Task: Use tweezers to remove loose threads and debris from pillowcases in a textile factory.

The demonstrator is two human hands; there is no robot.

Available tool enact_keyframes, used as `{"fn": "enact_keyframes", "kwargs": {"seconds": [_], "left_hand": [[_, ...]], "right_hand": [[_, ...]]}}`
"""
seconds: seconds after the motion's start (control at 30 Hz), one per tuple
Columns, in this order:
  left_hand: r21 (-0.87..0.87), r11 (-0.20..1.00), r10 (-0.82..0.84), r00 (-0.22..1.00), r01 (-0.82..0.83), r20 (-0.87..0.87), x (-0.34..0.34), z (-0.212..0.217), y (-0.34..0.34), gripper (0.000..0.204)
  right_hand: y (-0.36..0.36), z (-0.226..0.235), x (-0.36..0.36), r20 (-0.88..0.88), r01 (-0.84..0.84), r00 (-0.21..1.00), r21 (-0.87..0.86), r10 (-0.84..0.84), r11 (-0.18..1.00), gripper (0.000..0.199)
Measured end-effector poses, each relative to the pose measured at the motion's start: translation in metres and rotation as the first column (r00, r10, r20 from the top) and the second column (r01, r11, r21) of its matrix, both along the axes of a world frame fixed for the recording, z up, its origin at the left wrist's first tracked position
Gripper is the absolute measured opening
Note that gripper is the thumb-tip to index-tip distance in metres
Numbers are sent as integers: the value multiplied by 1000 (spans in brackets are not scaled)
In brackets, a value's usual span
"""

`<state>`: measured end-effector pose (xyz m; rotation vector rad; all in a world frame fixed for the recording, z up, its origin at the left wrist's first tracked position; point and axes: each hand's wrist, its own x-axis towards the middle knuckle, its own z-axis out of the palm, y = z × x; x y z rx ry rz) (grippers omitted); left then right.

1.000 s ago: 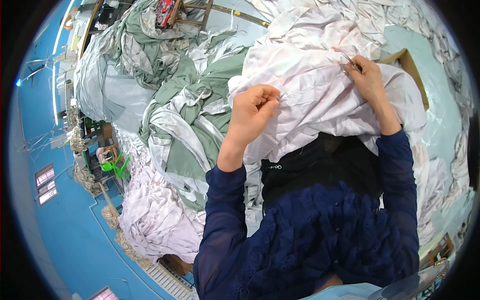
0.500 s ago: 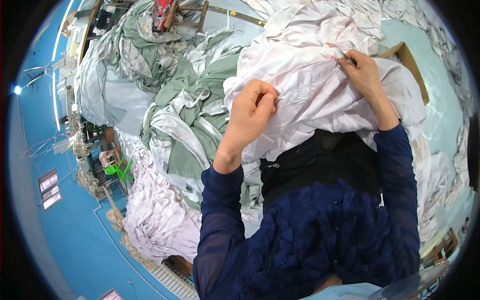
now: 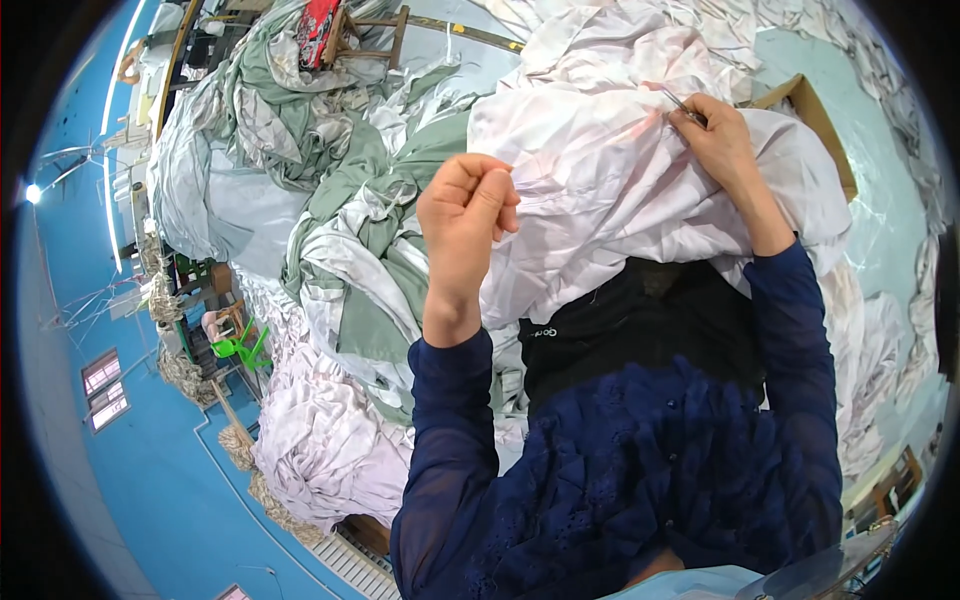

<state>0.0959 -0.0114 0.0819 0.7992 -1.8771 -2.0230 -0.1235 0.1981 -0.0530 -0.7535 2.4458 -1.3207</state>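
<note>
Pale pinkish-white cloth [image 3: 570, 190] lies bunched in loose folds over my lap and the heap in front of me. My right hand [image 3: 717, 138] is closed around small metal thread snips [image 3: 677, 101], whose pointed end sticks out to the upper left over the cloth. My left hand [image 3: 465, 205] is raised at the cloth's left edge, its fingers curled and pinched together. Anything in that pinch is too small or hidden to make out.
Green and white fabric [image 3: 370, 240] is heaped to the left, with another pale pile [image 3: 330, 450] nearer me. A cardboard box [image 3: 825, 130] stands behind the cloth at right. A wooden stool [image 3: 375, 40] with red cloth is at the far side; a green chair [image 3: 240, 345] stands left.
My left hand has moved left and slightly up, away from the cloth's middle, still pinched. My right hand has shifted slightly left with the thread snips still in it.
</note>
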Motion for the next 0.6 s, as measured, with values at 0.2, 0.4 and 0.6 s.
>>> {"fn": "enact_keyframes", "kwargs": {"seconds": [0.2,0.4,0.6], "left_hand": [[-225,974,-18,1000,12,-24,20,-26,6,5],[-633,770,66,997,-77,-40,11,-22,26,22],[-791,576,-160,978,204,135,17,-50,25,38]], "right_hand": [[2,-15,-1,19,3,1000,-55,-2,998,19],[3,13,16,-47,182,979,-249,-200,951,20],[-6,61,90,197,-93,958,-470,207,878,16]]}}
